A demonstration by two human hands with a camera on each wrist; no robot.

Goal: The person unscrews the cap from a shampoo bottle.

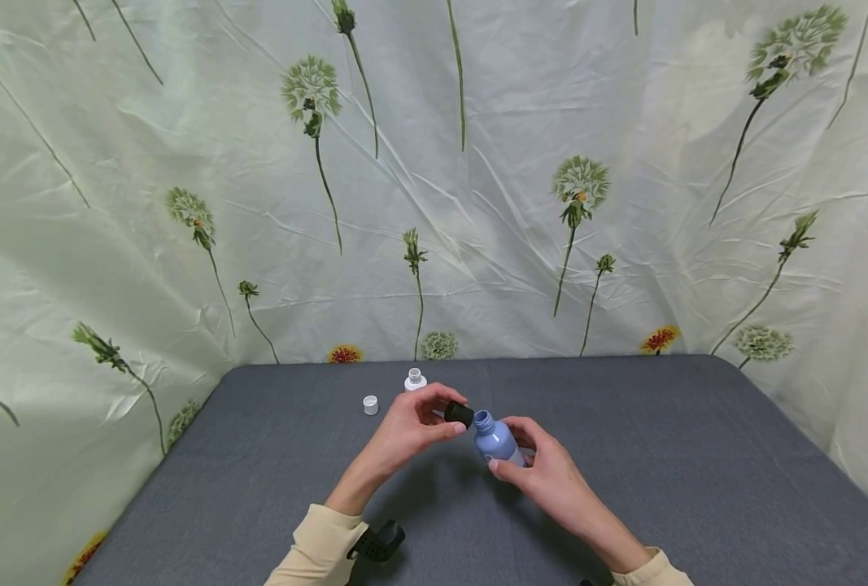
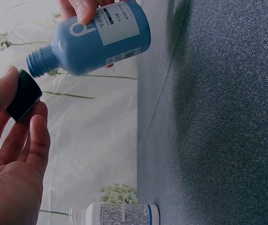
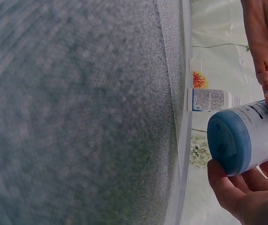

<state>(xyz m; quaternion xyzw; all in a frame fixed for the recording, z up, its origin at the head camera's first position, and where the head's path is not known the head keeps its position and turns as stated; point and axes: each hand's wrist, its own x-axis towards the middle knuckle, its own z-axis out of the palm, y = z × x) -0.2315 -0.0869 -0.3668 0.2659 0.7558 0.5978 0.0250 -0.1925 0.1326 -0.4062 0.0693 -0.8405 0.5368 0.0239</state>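
Note:
My right hand (image 1: 551, 468) grips a blue bottle (image 1: 497, 442) round its body, its open threaded neck tilted toward the left hand. Between thumb and fingers, my left hand (image 1: 413, 419) pinches a black cap (image 1: 459, 414) just beside that neck. In the left wrist view the cap (image 2: 25, 96) is apart from the bottle's bare threads, and a white label with print shows on the blue bottle (image 2: 101, 40). The right wrist view shows the bottle's base (image 3: 225, 140) raised off the table.
Behind the left hand stands a white bottle (image 1: 415, 381) with an uncovered neck, partly hidden. A small white cap (image 1: 371, 404) lies to its left on the grey table (image 1: 258, 488). A flower-print cloth (image 1: 477, 203) hangs along the table's far edge.

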